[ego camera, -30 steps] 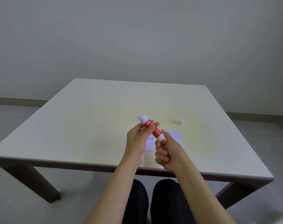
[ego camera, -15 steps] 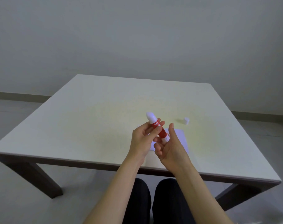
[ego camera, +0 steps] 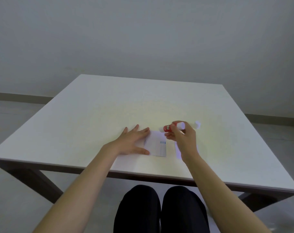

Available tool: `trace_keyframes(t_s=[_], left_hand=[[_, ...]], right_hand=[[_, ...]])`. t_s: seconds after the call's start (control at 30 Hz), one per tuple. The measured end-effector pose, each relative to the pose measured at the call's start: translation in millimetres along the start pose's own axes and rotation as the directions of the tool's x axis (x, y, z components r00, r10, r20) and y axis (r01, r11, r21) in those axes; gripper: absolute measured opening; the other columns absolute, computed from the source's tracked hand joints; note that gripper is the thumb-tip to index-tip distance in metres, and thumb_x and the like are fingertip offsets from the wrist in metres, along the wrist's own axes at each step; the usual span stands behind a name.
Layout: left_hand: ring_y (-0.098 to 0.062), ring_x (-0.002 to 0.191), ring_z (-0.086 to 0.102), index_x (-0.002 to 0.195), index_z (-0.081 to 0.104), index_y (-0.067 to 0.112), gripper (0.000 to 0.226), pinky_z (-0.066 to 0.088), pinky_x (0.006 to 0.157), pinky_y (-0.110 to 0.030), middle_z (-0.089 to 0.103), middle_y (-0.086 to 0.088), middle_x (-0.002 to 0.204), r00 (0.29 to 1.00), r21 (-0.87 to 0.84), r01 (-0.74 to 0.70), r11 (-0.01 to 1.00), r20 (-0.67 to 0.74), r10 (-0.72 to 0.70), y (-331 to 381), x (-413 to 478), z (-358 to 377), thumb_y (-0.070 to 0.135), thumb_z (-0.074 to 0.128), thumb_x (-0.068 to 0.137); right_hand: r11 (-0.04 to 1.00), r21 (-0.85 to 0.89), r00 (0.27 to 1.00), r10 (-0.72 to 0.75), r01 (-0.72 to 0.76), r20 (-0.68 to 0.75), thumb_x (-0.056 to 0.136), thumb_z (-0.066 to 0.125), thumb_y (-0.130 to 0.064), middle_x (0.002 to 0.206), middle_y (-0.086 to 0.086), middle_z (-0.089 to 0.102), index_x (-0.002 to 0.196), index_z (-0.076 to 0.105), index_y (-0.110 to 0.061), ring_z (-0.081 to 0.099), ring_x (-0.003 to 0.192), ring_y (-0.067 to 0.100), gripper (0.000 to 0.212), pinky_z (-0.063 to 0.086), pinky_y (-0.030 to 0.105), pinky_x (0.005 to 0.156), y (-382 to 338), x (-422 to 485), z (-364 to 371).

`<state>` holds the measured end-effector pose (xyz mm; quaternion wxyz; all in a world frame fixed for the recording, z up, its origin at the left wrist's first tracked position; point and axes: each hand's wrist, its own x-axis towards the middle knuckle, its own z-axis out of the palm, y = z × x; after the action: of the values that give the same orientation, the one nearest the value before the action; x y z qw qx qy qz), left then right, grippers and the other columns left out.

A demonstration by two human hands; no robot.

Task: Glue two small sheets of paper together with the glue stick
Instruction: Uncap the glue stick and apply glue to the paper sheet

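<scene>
Head view, looking fwd and down. White table (ego camera: pixel 92 115), square top, dark legs; person seated at near edge, dark trousers (ego camera: pixel 159 209) visible under it.

Left hand (ego camera: pixel 132 142): flat, palm down, fingers spread wide, resting on the table at the left edge of the printed sheet (ego camera: pixel 157 146). Fingertips and thumb touch or overlap the sheet's left border; hand holds nothing, just presses. The sheet lies flat, white w/ faint column lines and small blue marks near its top right corner.

Right hand (ego camera: pixel 185 137): fingers curled and closed around the glue stick (ego camera: pixel 174 128), gripping mid-body. Stick approx. horizontal, raised above the table, just beyond the top right corner of the printed sheet. Red label w/ white lettering faces the camera; white end pokes out to the right of the fingers, the other end points left toward the sheet. Cannot tell whether the tip touches paper.

Second sheet (ego camera: pixel 177 151): plain white, lies flat to the right of the printed one, a narrow strip of table between them. Mostly hidden under right hand and wrist; only its left edge shows.

Cap (ego camera: pixel 198 124): small, white, on the table just right of the right hand, apart from it. No containers on the table.
</scene>
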<state>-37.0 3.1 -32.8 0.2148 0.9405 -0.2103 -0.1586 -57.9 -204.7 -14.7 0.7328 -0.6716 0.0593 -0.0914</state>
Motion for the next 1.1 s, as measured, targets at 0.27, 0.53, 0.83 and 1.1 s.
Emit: trace_keyframes(t_s=[0.27,0.53,0.83,1.1], left_hand=[[-0.016,0.147,-0.013,0.151,0.007,0.031,0.097,-0.013,0.116,-0.047,0.002,0.016,0.160,1.000,0.073,-0.008,0.997,-0.005,0.008,-4,3,2,0.065,0.058,0.075],[-0.013,0.146,-0.016,0.150,0.006,0.035,0.098,-0.015,0.116,-0.046,0.003,0.017,0.159,1.000,0.037,-0.018,0.999,-0.003,0.018,-7,5,4,0.066,0.058,0.074],[-0.009,0.145,-0.019,0.150,0.004,0.034,0.101,-0.017,0.116,-0.043,0.002,0.015,0.160,1.000,-0.003,0.007,1.000,-0.002,-0.007,-7,5,6,0.067,0.059,0.072],[-0.010,0.145,-0.018,0.151,0.003,0.031,0.099,-0.017,0.115,-0.043,-0.001,0.018,0.159,1.000,0.038,0.002,0.999,0.012,-0.002,-6,4,4,0.065,0.058,0.075]], right_hand=[[0.784,-0.548,0.956,-0.222,0.291,0.189,0.085,0.063,-0.017,0.070,0.003,0.067,0.091,0.062,-0.015,0.061,0.065,0.017,0.007,0.049,0.029,0.063,9,-6,23],[0.878,-0.428,0.960,-0.107,0.213,0.258,0.080,0.066,-0.018,0.077,0.006,0.073,0.086,0.064,-0.011,0.070,0.072,0.017,0.008,0.057,0.039,0.073,1,-7,15],[0.875,-0.432,0.933,-0.055,0.217,0.356,0.081,0.064,-0.019,0.078,0.006,0.076,0.087,0.064,-0.019,0.072,0.071,0.021,0.006,0.059,0.044,0.073,2,-22,6],[0.813,-0.536,0.947,-0.056,0.226,0.315,0.080,0.066,-0.012,0.075,-0.011,0.072,0.092,0.068,-0.017,0.069,0.069,0.003,0.013,0.051,0.010,0.059,-8,-18,-4]])
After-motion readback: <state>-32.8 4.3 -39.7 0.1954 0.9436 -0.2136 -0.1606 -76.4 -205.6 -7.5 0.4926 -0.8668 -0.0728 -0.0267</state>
